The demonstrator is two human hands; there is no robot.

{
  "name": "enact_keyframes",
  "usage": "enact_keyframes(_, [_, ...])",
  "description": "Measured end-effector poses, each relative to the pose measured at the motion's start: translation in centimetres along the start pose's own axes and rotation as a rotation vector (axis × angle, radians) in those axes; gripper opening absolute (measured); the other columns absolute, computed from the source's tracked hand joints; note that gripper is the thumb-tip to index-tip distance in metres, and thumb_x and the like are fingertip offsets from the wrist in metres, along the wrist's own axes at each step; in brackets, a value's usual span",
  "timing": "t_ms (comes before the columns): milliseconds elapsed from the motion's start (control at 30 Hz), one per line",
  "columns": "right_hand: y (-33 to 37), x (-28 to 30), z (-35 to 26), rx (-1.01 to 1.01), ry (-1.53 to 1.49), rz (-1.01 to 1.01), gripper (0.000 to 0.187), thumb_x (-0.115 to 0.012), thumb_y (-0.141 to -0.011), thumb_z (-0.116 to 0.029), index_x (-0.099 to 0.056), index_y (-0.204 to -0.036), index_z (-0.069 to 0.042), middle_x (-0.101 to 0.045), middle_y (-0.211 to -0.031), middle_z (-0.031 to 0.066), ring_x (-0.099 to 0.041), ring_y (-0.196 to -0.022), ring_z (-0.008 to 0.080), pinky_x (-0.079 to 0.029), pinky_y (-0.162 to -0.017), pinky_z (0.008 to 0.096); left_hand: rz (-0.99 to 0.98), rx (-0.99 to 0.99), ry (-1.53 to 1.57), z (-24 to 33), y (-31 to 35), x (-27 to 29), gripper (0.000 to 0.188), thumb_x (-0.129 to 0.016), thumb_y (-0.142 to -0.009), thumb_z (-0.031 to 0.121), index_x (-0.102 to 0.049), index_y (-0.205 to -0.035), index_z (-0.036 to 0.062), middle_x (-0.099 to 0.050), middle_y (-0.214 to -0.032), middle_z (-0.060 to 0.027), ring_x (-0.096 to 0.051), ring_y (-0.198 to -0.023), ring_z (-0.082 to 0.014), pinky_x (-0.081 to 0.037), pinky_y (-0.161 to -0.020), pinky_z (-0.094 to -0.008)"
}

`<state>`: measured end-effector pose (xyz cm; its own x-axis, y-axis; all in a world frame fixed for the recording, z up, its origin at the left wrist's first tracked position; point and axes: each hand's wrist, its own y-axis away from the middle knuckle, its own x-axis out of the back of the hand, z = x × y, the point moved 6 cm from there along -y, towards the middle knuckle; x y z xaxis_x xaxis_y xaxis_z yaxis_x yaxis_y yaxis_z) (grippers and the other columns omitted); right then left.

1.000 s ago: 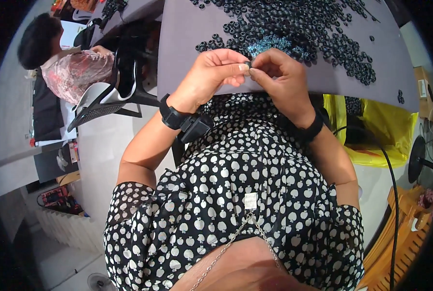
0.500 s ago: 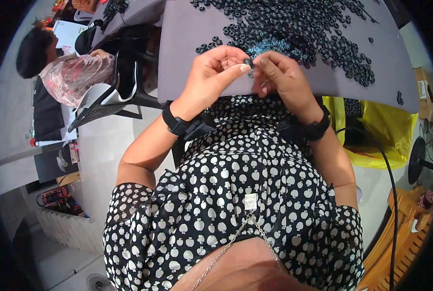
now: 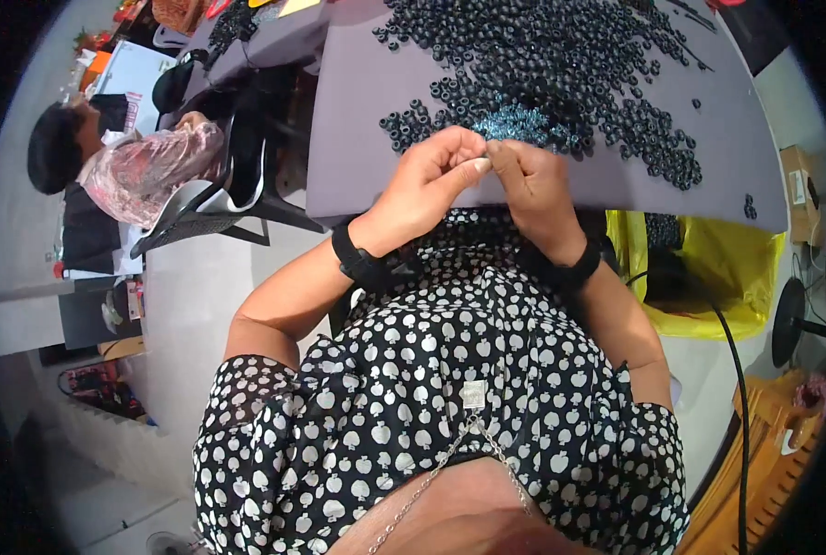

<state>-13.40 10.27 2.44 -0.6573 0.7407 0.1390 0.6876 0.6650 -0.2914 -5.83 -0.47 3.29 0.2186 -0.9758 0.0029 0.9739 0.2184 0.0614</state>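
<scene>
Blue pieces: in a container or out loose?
Out loose: the blue pieces lie heaped among the black beads, no container showing around them.

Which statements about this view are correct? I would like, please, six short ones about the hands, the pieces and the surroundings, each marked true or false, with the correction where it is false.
1. The left hand and right hand have their fingertips close together. True.
2. The blue pieces form a bigger heap than the dark beads. False: the dark beads cover far more of the table.
3. The left wrist is bare. False: it wears a black band.
4. A yellow bag is near the table's near right corner. True.
5. Nobody else is in view. False: another person sits at the left.
6. The blue pieces lie beyond the hands. True.
</scene>
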Motion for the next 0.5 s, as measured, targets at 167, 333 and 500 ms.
enact_keyframes(167, [-1.0,1.0,-2.3,0.130,0.175,0.039,0.032,-0.054,-0.094,-0.019,-0.058,-0.072,0.003,-0.054,-0.061,0.0126,-0.049,-0.052,0.0191,-0.039,-0.050,0.0331,-0.119,0.239,0.357,-0.4,-0.8,-0.2,0.010,-0.056,-0.094,0.012,-0.059,-0.096,0.0022,-0.058,-0.080,0.0021,-0.053,-0.067,-0.0056,-0.044,-0.065,-0.0199])
enact_keyframes(333, [-0.6,1.2,-2.3,0.186,0.257,0.035,0.029,-0.055,-0.091,-0.021,-0.057,-0.069,-0.001,-0.054,-0.063,0.0156,-0.055,-0.058,0.0329,-0.041,-0.052,0.0401,-0.192,0.340,0.585,-0.9,-0.9,-0.7,0.011,-0.056,-0.093,0.011,-0.060,-0.093,0.0006,-0.059,-0.078,-0.0012,-0.055,-0.065,-0.0093,-0.047,-0.062,-0.0232])
enact_keyframes(500, [0.1,1.2,-4.0,0.348,0.326,0.031,0.026,-0.056,-0.091,-0.018,-0.055,-0.071,-0.001,-0.051,-0.065,0.0152,-0.053,-0.059,0.0327,-0.040,-0.053,0.0401,-0.204,0.461,0.601,-0.4,-0.6,-0.5,0.010,-0.056,-0.092,0.009,-0.061,-0.089,0.0006,-0.060,-0.076,-0.0034,-0.057,-0.063,-0.0115,-0.050,-0.059,-0.0251])
